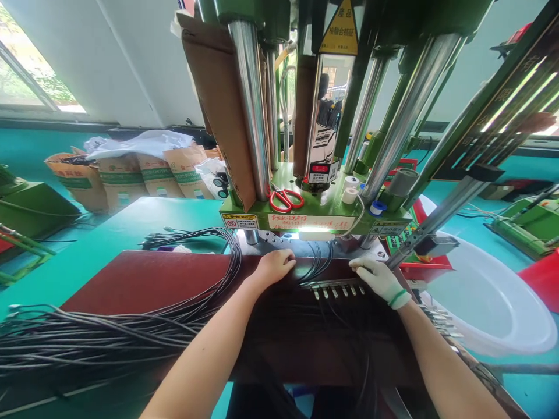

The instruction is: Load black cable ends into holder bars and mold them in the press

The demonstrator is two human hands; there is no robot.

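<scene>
Bare, my left hand (276, 267) is at the front edge of the machine's metal bed plate (257, 247), with its fingers curled. Whatever those fingers hold, if anything, is hidden. My right hand (379, 280) wears a white glove with a green cuff; its fingers are drawn together, pointing left, and I cannot make out anything in them. Just below and left of it lies a narrow metal bar (332, 283) with several metal connector ends (335, 293) along its front. Black cables (321, 262) loop onto the bed plate between my hands.
Black cable bundles (109, 331) cover the left of the brown tabletop (161, 273). Red-handled scissors (286, 199) lie on the green press (314, 203), whose steel columns (251, 110) rise ahead. A white tub (489, 291) stands at right, paper sacks (120, 177) at back left.
</scene>
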